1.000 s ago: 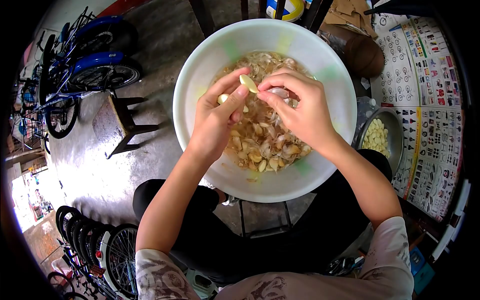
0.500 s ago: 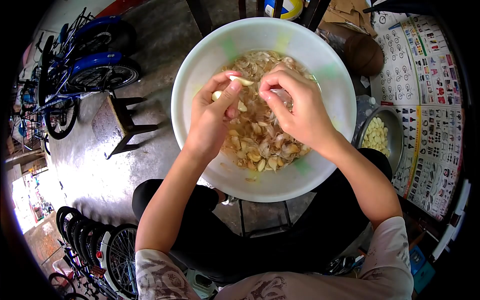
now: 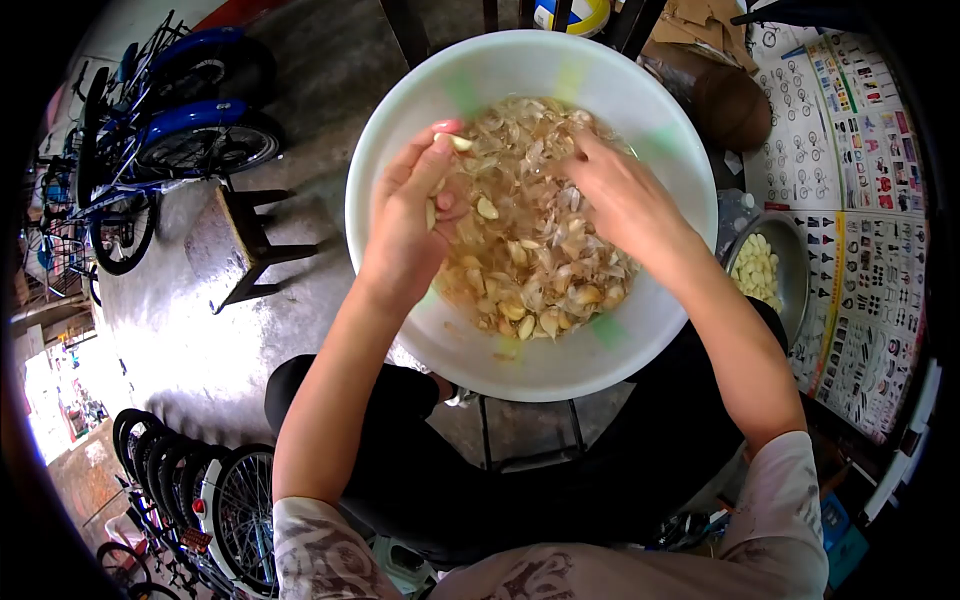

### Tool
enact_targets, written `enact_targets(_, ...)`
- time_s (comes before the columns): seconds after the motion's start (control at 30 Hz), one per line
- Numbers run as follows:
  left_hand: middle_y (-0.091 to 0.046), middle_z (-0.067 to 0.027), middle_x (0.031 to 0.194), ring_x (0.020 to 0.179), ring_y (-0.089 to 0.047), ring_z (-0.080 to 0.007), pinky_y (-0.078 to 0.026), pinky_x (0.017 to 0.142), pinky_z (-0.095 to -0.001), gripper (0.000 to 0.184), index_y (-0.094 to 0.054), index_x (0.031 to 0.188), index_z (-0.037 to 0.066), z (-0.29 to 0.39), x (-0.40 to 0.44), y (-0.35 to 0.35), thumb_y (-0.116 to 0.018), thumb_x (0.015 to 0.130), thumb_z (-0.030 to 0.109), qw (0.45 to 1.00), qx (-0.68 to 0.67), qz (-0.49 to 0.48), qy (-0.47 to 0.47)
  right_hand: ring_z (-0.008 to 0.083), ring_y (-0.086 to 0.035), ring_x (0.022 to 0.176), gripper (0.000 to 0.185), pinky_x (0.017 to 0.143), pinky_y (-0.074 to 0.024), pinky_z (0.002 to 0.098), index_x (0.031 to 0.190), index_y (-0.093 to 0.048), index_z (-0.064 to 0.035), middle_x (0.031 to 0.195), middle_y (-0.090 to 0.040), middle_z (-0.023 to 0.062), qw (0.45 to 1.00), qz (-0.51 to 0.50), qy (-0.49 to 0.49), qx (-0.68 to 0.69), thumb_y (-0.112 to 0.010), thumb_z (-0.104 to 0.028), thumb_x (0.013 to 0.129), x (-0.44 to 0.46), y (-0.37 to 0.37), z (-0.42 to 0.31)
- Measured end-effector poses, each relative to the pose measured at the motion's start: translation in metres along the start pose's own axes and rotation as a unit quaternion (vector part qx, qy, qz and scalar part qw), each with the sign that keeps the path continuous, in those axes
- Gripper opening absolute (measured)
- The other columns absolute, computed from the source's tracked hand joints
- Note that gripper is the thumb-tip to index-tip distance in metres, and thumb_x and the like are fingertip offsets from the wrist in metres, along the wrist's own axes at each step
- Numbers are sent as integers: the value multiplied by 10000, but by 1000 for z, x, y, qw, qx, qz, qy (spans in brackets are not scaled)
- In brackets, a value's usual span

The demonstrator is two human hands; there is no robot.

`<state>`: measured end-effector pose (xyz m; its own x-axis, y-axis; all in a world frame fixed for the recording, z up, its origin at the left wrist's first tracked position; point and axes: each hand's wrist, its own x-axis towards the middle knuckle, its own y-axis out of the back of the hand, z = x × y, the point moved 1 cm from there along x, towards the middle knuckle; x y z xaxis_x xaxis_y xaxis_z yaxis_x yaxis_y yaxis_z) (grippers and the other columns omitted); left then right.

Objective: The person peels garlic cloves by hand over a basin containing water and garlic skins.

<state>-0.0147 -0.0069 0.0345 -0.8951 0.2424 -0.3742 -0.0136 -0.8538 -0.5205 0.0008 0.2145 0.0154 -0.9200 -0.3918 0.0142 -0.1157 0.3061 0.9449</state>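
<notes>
My left hand is over the left side of a large white plastic basin, closed on a pale garlic clove pinched between thumb and fingertips. Another clove shows partly in its curled palm. My right hand is above the right side of the basin, fingers stretched downward, apart and slightly blurred, with nothing visible in them. Below both hands, water in the basin holds many loose skins and garlic cloves. One pale clove lies just right of my left hand.
A metal bowl of peeled cloves stands at the right, beside my knee. A printed sheet covers the surface beyond it. To the left are a low wooden stool and bicycles. A brown ball sits behind the basin.
My right hand has moved away from the left, its pinched fingers opening and reaching down toward the skins. My left hand has shifted slightly left, still gripping the clove.
</notes>
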Motion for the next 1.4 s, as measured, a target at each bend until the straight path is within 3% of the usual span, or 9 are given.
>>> enact_targets(0.1,-528,-4,989,681,-380,-62,-338,617,-212,227,-560,1194,32,3,4,5,-524,1019,172,999,-42,-2,3,357,-656,844,165,740,-547,446,844,-639,22,873,-620,188,1000,-8,-3,-8,-603,133,727,5,-5,-11)
enact_targets(0.37,-521,-23,1016,667,-359,-45,-329,594,-186,190,-564,1158,36,10,2,7,-517,1009,143,998,-47,38,8,331,-656,944,231,811,-527,427,906,-679,-18,1038,-653,125,979,-99,95,149,-698,93,705,8,-26,0)
enact_targets(0.43,-521,-22,1009,675,-361,-46,-328,594,-188,187,-568,1149,37,12,0,8,-525,1007,151,999,-27,45,13,299,-665,910,187,814,-526,408,907,-694,-18,1036,-662,109,967,-170,-65,177,-740,34,734,19,-9,-13)
enact_targets(0.7,-526,-42,993,643,-360,-46,-323,573,-191,128,-550,1050,41,12,5,16,-533,994,154,997,-68,46,5,297,-659,848,165,785,-529,405,955,-694,-28,946,-640,113,973,-78,-15,218,-739,-105,817,23,-51,-35)
enact_targets(0.8,-537,-51,974,626,-361,-47,-324,565,-193,99,-530,1015,49,14,7,14,-530,983,143,997,-68,41,9,320,-633,911,226,766,-519,422,1008,-651,-61,963,-594,105,991,-84,-32,98,-679,-240,872,25,-79,-41)
enact_targets(0.97,-569,-64,964,625,-369,-54,-324,563,-194,119,-535,1065,42,15,8,20,-518,968,109,999,-20,25,13,309,-637,902,179,777,-514,403,995,-689,-47,979,-620,100,987,-93,-13,131,-664,-185,884,29,-89,-38)
enact_targets(1.2,-672,-55,905,639,-479,-76,-398,580,-232,202,-646,1091,35,15,9,31,-517,951,102,966,257,28,-2,206,-675,775,166,723,-526,307,1009,-744,-15,892,-686,94,939,-24,-75,335,-719,-80,858,36,-56,-23)
enact_targets(1.27,-686,-102,815,658,-571,-143,-462,634,-287,201,-697,1026,40,14,10,36,-528,948,118,878,472,4,-79,166,-717,782,163,716,-557,270,1001,-740,7,900,-739,114,899,-14,-125,419,-738,-55,851,35,-54,-19)
enact_targets(1.4,-676,-81,827,733,-599,-158,-487,729,-298,240,-692,1059,-6,11,8,41,-568,969,179,824,561,-2,-78,142,-718,823,144,736,-568,254,1002,-730,26,953,-745,108,862,8,-135,489,-719,-16,864,34,-37,-26)
